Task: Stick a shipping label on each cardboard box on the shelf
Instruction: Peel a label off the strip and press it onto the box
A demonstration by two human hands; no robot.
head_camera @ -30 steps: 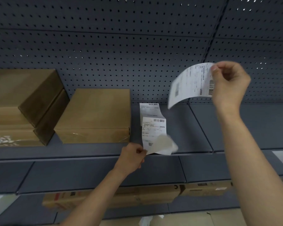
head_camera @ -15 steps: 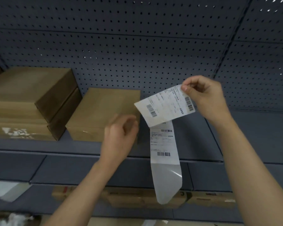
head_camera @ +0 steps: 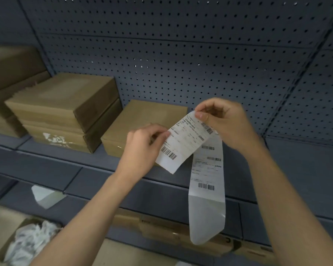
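Head view: both hands are up in front of the single cardboard box (head_camera: pixel 142 121). The left hand (head_camera: pixel 142 148) pinches the shipping label (head_camera: pixel 183 144) by its left edge, and the right hand (head_camera: pixel 225 123) pinches its top corner. The label hangs tilted across the box's right edge. A backing strip (head_camera: pixel 207 189) dangles past the shelf (head_camera: pixel 296 169) lip. Bare shelf lies right of the box, and stacked boxes (head_camera: pixel 65 112) sit just left.

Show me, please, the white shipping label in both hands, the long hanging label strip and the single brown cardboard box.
White shipping label (head_camera: pixel 183 143), head view: printed middle.
Long hanging label strip (head_camera: pixel 207 217), head view: bare glossy lower end.
Single brown cardboard box (head_camera: pixel 148 116), head view: top face.
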